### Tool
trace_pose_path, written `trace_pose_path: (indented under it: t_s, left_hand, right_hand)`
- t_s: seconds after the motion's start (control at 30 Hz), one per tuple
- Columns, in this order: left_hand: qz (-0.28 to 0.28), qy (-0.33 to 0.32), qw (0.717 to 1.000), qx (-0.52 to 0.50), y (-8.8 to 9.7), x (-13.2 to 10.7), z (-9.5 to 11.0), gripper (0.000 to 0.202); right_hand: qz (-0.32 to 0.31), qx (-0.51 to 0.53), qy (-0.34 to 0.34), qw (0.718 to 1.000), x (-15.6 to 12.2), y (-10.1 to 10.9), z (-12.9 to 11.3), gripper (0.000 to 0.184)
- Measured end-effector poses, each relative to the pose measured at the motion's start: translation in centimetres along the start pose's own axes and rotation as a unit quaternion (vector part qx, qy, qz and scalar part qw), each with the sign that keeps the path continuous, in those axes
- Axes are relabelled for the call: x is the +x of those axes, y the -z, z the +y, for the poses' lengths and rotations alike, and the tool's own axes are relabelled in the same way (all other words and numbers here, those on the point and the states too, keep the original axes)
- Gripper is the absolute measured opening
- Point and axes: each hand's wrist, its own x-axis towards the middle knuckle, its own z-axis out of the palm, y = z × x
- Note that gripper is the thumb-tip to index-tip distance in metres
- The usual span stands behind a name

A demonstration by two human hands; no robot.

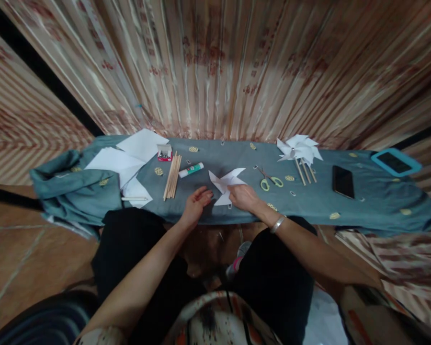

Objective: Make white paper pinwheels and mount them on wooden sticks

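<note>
A white paper pinwheel (221,186) with folded blades lies on the cloth in front of me. My right hand (243,197) is closed over its right side, fingertips at the folded centre and partly hidden from view. Just left of the pinwheel, my left hand (198,202) rests with loosely curled fingers apart, holding nothing. Beyond it lies a glue stick (191,170), beside a bundle of wooden sticks (172,177). Green-handled scissors (271,180) lie partly opened to the right of my right hand.
White paper sheets (115,163) and a small red box (164,152) of tiny metal pieces sit at left. Finished-looking pinwheels (300,148) on sticks, a phone (343,181) and a blue-framed tablet (396,162) are at right. A curtain (215,72) hangs behind the cloth-covered table (309,206).
</note>
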Motion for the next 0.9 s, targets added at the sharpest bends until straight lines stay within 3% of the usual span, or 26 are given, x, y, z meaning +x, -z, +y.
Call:
trace_pose_path:
  t_s: [0.13, 0.27, 0.33, 0.6, 0.9]
  left_hand:
    - [-0.001, -0.013, 1.000, -0.008, 0.1, -0.5, -0.2, 0.045]
    - [-0.003, -0.002, 0.999, -0.034, 0.4, -0.1, 0.0, 0.046]
    - [-0.002, 0.012, 0.999, -0.044, 0.5, 0.1, 0.2, 0.045]
    - [-0.026, 0.071, 0.994, -0.076, -0.5, 0.2, 1.0, 0.046]
    - [-0.074, 0.120, 0.988, -0.058, -2.5, 0.8, 1.3, 0.026]
  right_hand:
    - [-0.013, 0.013, 0.019, 1.000, -0.3, 1.0, 0.5, 0.033]
    - [-0.043, 0.027, 0.061, 0.997, -0.3, 2.0, 0.9, 0.055]
    - [-0.061, 0.021, 0.079, 0.995, -0.1, 2.3, 1.0, 0.058]
    - [-0.077, 0.022, 0.094, 0.992, 0.5, 3.3, 1.1, 0.041]
    - [-0.029, 0.130, 0.130, 0.983, 0.6, 2.2, 2.7, 0.028]
